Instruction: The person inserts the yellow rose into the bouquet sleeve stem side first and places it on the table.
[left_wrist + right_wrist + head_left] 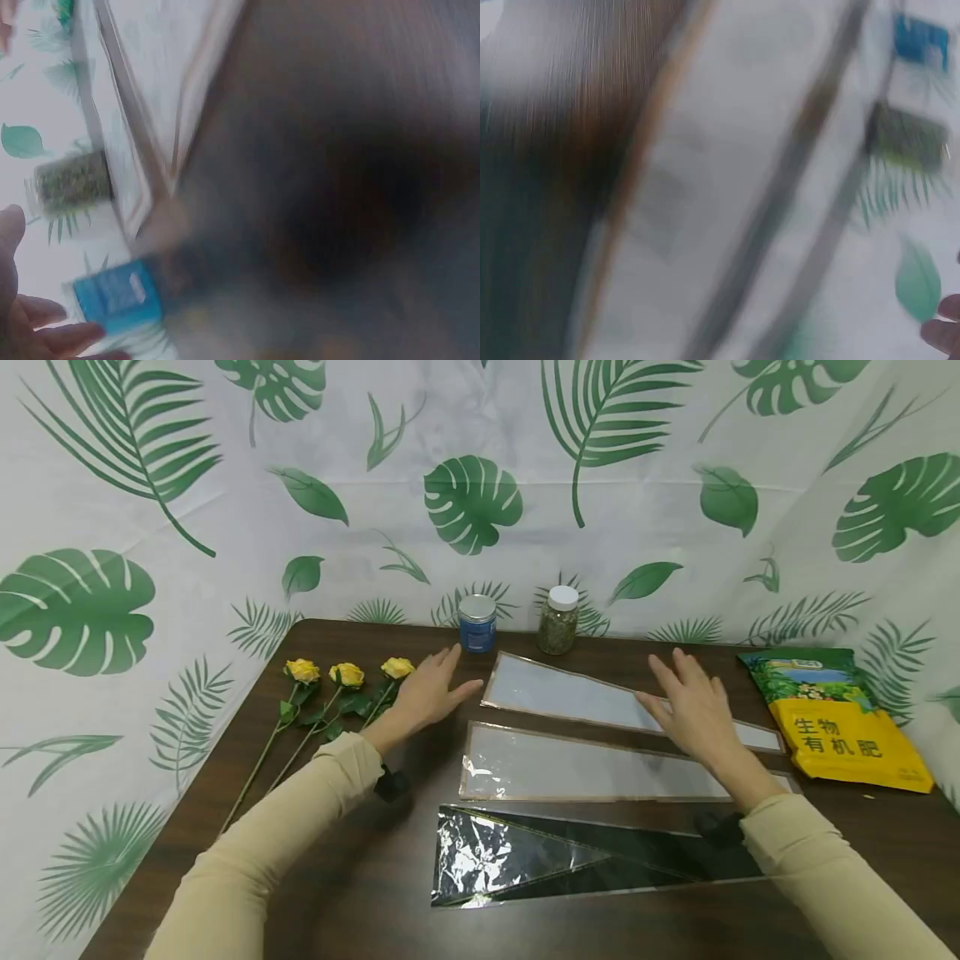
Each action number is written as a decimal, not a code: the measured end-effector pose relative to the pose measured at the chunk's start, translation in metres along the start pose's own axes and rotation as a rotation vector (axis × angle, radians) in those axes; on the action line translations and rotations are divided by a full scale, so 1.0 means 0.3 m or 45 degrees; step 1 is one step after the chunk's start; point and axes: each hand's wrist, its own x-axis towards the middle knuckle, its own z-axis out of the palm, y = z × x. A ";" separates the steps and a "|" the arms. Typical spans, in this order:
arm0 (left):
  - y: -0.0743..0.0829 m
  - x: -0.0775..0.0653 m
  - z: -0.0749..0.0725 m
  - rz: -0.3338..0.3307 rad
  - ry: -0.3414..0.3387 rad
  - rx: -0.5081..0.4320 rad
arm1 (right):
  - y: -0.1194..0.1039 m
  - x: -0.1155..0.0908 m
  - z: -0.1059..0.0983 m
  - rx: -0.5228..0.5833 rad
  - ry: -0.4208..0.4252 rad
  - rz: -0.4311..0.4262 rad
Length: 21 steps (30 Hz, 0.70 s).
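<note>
Across the dark brown wood-look tabletop (360, 877), farthest back of three flat pieces: a long, tapering white sheet with copper-coloured edging and a glossy surface (570, 693). Runs lengthwise from left to right, wide end toward the left hand (431, 685), narrow end off to the right and slightly nearer the camera. By judgement, the deciding relation for any grasp: wide end just to the right of the left thumb, narrow half partly hidden by the right hand (693, 706). Hence left hand nearer the wide edge, right hand nearer the narrow end.

Left fingers extended with small gaps, thumb held apart, pinching nothing. Right fingers straight and spread, likewise pinching nothing. Cannot tell about contact with anything below; wrist views too blurred.

Closer to the camera, a second copper-edged white sheet (585, 768), then a glossy black one with thin gold lines (540, 852). Beside the left hand, three yellow long-stemmed roses (347, 675); near its fingertips, a blue tin with a silver lid (477, 631). Farther right, a white-lidded clear jar of greenish bits (557, 628) and a yellow-and-green printed bag (840, 722).
</note>
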 end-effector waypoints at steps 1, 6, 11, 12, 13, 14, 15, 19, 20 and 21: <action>0.005 -0.002 0.012 0.000 -0.023 -0.093 | -0.018 0.005 0.022 0.030 0.002 -0.039; 0.023 -0.006 0.069 -0.111 -0.095 -0.490 | -0.127 0.060 0.128 0.207 -0.107 -0.137; 0.032 0.017 0.108 -0.248 -0.101 -0.757 | -0.236 0.157 0.210 0.283 -0.104 -0.172; 0.034 0.021 0.115 -0.275 -0.100 -0.813 | -0.253 0.175 0.225 0.288 -0.099 -0.178; 0.035 0.025 0.118 -0.301 -0.097 -0.859 | -0.270 0.194 0.240 0.291 -0.098 -0.185; 0.036 0.029 0.122 -0.327 -0.091 -0.897 | -0.286 0.211 0.255 0.296 -0.102 -0.185; 0.039 0.032 0.124 -0.351 -0.086 -0.929 | -0.300 0.227 0.268 0.293 -0.109 -0.188; 0.055 0.040 0.122 -0.423 -0.086 -0.990 | -0.332 0.279 0.316 0.234 -0.146 -0.167; 0.061 0.042 0.118 -0.434 -0.087 -0.993 | -0.336 0.290 0.325 0.212 -0.154 -0.152; 0.068 0.044 0.113 -0.441 -0.086 -0.994 | -0.338 0.301 0.331 0.188 -0.159 -0.138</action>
